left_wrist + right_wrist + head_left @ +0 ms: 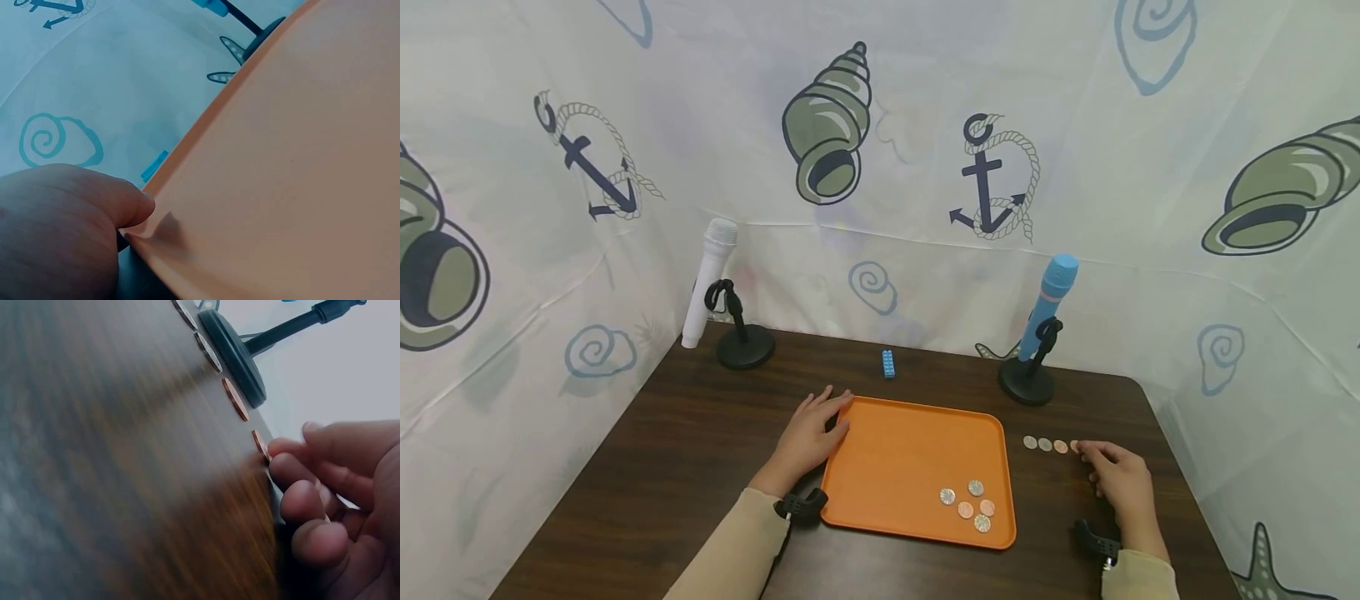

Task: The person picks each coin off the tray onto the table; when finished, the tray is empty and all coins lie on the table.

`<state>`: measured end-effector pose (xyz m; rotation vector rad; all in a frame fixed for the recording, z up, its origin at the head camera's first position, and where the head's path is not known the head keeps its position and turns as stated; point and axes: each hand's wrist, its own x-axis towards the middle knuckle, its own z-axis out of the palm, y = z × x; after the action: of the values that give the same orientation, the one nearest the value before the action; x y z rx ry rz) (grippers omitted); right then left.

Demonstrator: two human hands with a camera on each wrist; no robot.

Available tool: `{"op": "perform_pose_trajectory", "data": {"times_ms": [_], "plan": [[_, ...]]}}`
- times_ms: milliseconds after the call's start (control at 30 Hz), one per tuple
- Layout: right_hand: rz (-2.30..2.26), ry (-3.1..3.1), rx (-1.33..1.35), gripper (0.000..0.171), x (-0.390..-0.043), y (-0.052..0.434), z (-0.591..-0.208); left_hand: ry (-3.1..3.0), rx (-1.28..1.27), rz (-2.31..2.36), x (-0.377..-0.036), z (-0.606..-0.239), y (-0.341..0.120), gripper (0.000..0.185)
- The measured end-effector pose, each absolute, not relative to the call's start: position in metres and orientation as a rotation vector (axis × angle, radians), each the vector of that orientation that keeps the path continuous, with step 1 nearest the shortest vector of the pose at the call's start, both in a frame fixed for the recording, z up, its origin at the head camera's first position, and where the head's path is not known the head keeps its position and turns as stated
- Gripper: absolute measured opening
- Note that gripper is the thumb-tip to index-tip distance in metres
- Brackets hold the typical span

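On the dark wood-grain tabletop, near its front edge, lies a smooth orange plastic tray, rectangular with rounded corners and a low raised rim. My left hand rests at the tray's far left corner, fingers fairly straight and laid against the rim; in the left wrist view my thumb presses right at the orange tray's curved lip. Five small round coins sit in a loose cluster in the tray's near right corner; some look silvery, others coppery.

Toward the right edge of the tabletop, a row of four flat coins runs in a straight line, just beside the tray but clear of it. My right hand sits at the right end of that row, fingers curled, their tips touching the last, copper-coloured coin; whether I actually pinch it, I cannot tell. In the right wrist view the row of coins shows edge-on, thin discs against the blurred grain.

Along the back edge stand two toy microphones on round black stands: a white one at the back left corner and a blue one at the back right. Between them lies one small blue studded brick.
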<state>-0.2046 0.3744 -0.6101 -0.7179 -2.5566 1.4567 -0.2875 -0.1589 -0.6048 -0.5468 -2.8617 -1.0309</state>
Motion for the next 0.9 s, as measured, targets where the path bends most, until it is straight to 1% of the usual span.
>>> {"op": "perform_pose_trajectory", "data": {"times_ms": [167,300,433,500,567,700,800,900], "plan": [[1.568,-2.450,-0.728,0.046,-0.204,0.376,-0.611,-2.858,-0.549,-1.041,-0.287,-0.603,-0.159,0.055],[1.611,-2.394,-0.727,0.045,-0.204,0.374,-0.612,-2.852,-0.553,-1.042,-0.286,-0.604,-0.158,0.055],[1.695,-2.377,-0.627,0.046,-0.201,0.359,-0.605,-2.851,-0.545,-1.037,-0.285,-0.605,-0.160,0.055],[1.721,-2.422,-0.509,0.046,-0.199,0.348,-0.596,-2.849,-0.541,-1.040,-0.284,-0.606,-0.160,0.055],[1.709,-2.518,-0.346,0.041,-0.196,0.334,-0.585,-2.845,-0.540,-1.041,-0.284,-0.606,-0.160,0.055],[1.414,-2.830,0.107,0.028,-0.191,0.302,-0.557,-2.838,-0.536,-1.048,-0.283,-0.606,-0.159,0.055],[1.153,-2.996,0.391,0.032,-0.186,0.278,-0.541,-2.841,-0.521,-1.062,-0.283,-0.605,-0.159,0.054],[0.999,-3.126,0.559,0.037,-0.178,0.260,-0.531,-2.845,-0.514,-1.065,-0.284,-0.604,-0.159,0.054]]}}
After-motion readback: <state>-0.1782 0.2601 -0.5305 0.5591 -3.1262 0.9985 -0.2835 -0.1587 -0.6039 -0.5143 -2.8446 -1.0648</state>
